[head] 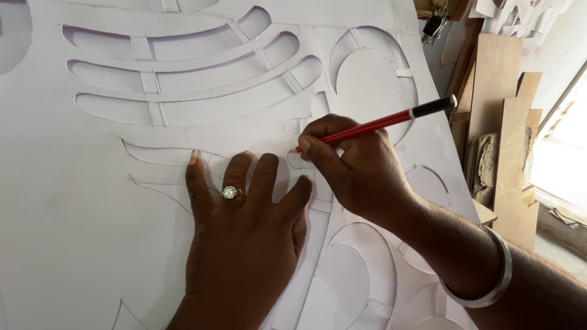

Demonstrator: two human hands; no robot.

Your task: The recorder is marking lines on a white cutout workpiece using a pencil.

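The pencil (pixel 385 120) is red with thin black stripes and a black end. The stencil sheet (pixel 79 201) is white; wooden boards (pixel 510 153) at right are pale brown.

Two hands: left hand (pixel 241 238), right hand (pixel 354 165). One red-and-black pencil (pixel 391 120). One white stencil sheet (pixel 79 201) with three long curved slots. One ring (pixel 230 192). One silver bangle (pixel 489 275). One bunch of keys (pixel 435 21). Several wooden boards (pixel 510 153), number unclear.
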